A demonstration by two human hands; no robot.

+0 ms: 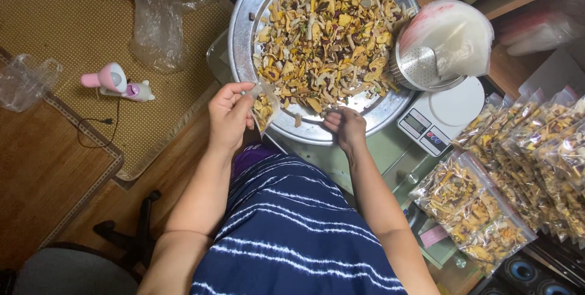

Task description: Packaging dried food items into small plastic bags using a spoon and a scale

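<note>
Holding small clear bag [265,107] (left hand [230,115]).

Single head-worn view, looking steeply down from close above onto the left hand [228,115], right hand [345,127], round metal tray [244,33] and lap, floor mat [55,27] at left.
</note>
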